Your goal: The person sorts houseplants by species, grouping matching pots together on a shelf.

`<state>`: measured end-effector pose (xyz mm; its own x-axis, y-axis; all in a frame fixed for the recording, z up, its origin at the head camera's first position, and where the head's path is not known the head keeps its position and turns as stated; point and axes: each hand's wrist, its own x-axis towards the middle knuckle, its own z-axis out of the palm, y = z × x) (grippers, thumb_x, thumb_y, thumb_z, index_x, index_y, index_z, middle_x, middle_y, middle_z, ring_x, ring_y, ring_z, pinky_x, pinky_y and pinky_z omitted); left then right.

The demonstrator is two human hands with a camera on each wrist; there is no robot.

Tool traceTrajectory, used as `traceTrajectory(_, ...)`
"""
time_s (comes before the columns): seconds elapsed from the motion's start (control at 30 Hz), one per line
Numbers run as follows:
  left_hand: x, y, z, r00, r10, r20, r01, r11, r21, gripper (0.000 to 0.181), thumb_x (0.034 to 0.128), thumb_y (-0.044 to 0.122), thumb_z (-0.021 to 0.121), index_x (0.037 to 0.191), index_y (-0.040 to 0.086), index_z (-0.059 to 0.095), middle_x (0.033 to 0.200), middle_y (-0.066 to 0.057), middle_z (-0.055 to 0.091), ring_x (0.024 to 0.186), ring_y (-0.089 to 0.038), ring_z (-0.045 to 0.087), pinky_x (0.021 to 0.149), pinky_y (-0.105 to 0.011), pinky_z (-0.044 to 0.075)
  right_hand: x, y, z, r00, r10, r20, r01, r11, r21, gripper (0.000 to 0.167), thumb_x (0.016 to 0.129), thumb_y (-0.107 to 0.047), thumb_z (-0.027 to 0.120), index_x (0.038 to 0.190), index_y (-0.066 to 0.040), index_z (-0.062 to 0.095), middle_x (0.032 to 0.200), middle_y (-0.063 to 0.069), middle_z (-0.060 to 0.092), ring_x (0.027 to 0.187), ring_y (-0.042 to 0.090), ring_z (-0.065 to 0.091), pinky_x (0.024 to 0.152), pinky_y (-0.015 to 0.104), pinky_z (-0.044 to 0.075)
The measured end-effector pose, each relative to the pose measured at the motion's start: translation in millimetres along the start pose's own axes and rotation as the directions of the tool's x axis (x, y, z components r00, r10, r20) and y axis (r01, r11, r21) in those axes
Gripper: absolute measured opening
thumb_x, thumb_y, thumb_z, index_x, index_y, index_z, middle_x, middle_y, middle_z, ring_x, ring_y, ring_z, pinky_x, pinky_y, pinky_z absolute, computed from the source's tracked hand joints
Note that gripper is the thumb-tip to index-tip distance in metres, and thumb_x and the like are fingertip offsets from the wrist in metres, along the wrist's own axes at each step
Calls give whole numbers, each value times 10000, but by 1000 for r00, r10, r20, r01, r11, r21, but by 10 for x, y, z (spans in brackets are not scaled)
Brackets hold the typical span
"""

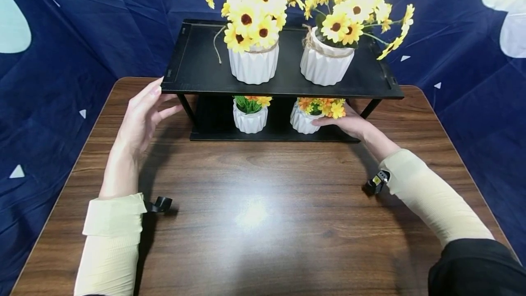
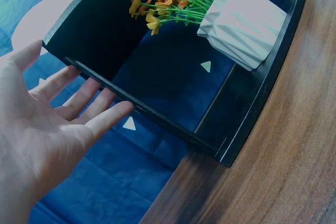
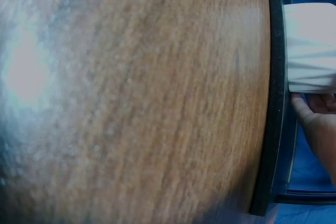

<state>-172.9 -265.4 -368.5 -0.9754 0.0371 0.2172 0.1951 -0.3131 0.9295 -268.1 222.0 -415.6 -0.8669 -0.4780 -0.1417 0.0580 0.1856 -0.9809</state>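
On the lower shelf (image 1: 218,137) of a black two-tier rack, my right hand (image 1: 349,120) holds a white ribbed pot (image 1: 303,120) of orange and yellow flowers from its right side. The thumb lies at the pot's front right; the flowers hide the other fingers in the head view. In the right wrist view that pot (image 3: 312,48) stands upright above the thumb. My left hand (image 1: 141,113) is at the upper shelf's left front corner, fingers extended. In the left wrist view, the fingertips of this hand (image 2: 58,108) touch the rack's black side bar (image 2: 136,103).
Two white pots of yellow daisies, a left one (image 1: 254,65) and a right one (image 1: 326,60), stand on the upper shelf (image 1: 201,67). Another small flower pot (image 1: 249,120) is on the lower shelf. The rack stands on a brown wooden table (image 1: 230,172) before blue cloth (image 1: 123,8).
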Motion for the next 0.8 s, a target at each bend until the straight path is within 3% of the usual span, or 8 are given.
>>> traceTrajectory(0.37,-2,-3,-3,1000,5,-9,-5,1000,-11,404,1058,178,547,1438,42,573,1360,-34,667,1145,-187,660,930,-309,604,2,15,5,1000,17,18,-18,1000,25,552,860,41,773,1324,-187,580,1231,-85,665,1126,85,627,959,232,524)
traceTrajectory(0.63,-11,3,-6,1000,3,-11,-3,1000,-8,408,1060,177,543,1443,38,567,1367,-40,663,1151,-192,656,931,-306,603,-12,34,0,997,71,18,-71,997,23,504,889,9,754,1307,-193,556,1170,-88,673,1048,88,672,927,237,547)
traceTrajectory(0.8,1,8,10,1000,-6,-4,6,1000,-16,419,1058,179,549,1453,40,559,1379,-46,656,1155,-194,651,929,-305,603,-29,38,-2,998,57,20,-57,998,30,522,886,10,761,1312,-211,555,1192,-100,666,1074,75,656,952,232,532)
